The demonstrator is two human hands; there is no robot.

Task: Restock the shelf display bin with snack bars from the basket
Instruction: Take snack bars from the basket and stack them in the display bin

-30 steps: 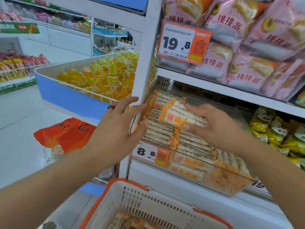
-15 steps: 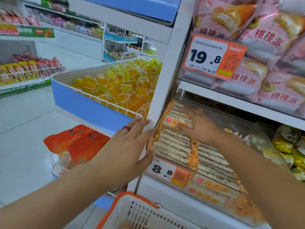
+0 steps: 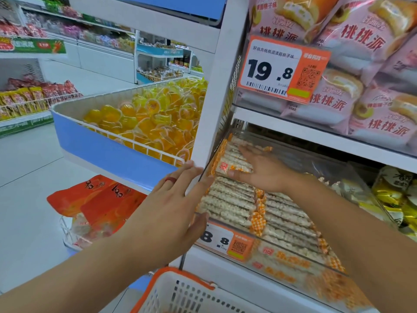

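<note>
A clear plastic display bin (image 3: 352,177) on the shelf holds rows of white snack bars (image 3: 234,199) with orange checked ends. My right hand (image 3: 264,170) lies flat inside the bin, palm down on the bars stacked at the far left end, fingers spread. My left hand (image 3: 171,208) rests open against the bin's left front corner and the white shelf post, fingers apart and a red ring on one finger. The white basket (image 3: 180,292) with an orange rim shows at the bottom edge; its contents are out of sight.
An orange 8.8 price tag (image 3: 225,242) sits on the bin front and a 19.8 tag (image 3: 282,68) on the shelf above with pink cake bags (image 3: 361,86). Left are a blue bin of yellow jelly cups (image 3: 144,123) and orange packets (image 3: 97,197).
The view has shifted left and closer. My right hand has pushed deeper toward the bin's back-left corner, pressing the bars flat. My left hand stays at the bin's corner.
</note>
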